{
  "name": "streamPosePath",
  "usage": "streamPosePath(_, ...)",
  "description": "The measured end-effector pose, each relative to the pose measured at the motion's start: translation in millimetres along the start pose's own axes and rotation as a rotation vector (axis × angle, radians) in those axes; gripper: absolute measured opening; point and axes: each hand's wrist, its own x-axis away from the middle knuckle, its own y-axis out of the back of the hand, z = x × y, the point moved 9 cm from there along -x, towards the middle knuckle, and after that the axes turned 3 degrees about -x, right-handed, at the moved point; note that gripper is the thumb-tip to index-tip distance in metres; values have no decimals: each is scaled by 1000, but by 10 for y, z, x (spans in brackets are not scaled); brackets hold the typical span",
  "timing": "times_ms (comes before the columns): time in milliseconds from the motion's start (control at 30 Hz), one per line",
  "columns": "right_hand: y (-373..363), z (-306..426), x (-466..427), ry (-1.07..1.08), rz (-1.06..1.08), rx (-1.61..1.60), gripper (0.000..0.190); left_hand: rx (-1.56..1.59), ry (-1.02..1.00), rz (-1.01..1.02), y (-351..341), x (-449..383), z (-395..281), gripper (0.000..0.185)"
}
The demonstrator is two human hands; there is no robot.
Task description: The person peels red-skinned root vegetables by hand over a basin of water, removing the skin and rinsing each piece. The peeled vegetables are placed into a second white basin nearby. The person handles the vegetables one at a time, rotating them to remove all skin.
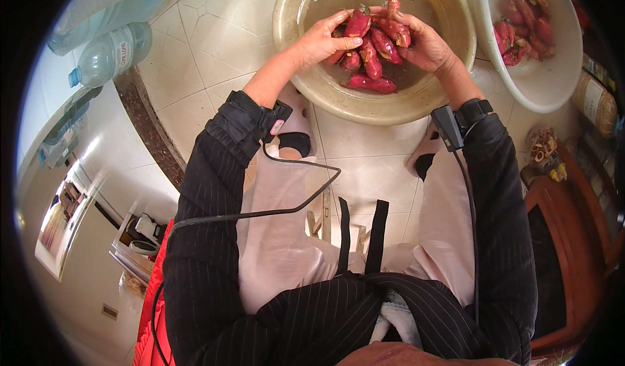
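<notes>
A wide tan basin (371, 114) of murky water stands on the floor in front of me. Red-skinned sweet potatoes (371, 60) are heaped in it. My left hand (324, 41) grips one upright sweet potato (359, 22) at the left side of the heap, thumb across its front. My right hand (425, 46) closes around the right side of the heap, its fingers on a pointed sweet potato (394, 21). One more sweet potato (372, 83) lies lowest in the basin, close to the near side, below both hands.
A white basin (542, 100) with more sweet potatoes (525, 21) stands at the upper right. Large plastic bottles (114, 56) are at the left. A black cable (293, 209) loops from my left wrist over my lap. A wooden cabinet (561, 229) stands at the right.
</notes>
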Motion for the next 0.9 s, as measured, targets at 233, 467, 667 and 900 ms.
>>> streamPosePath(233,11,-38,70,-26,13,-85,54,191,58,74,-14,-11,110,59)
streamPosePath(467,45,-2,112,10,-51,-127,51,246,46,84,-26,-16,68,63)
streamPosePath(667,120,-75,88,-5,-103,-57,47,67,90,-39,85,-20,104,68)
streamPosePath(900,366,-62,43,-7,-282,269,49,415,154,-8,64,-57,147,41)
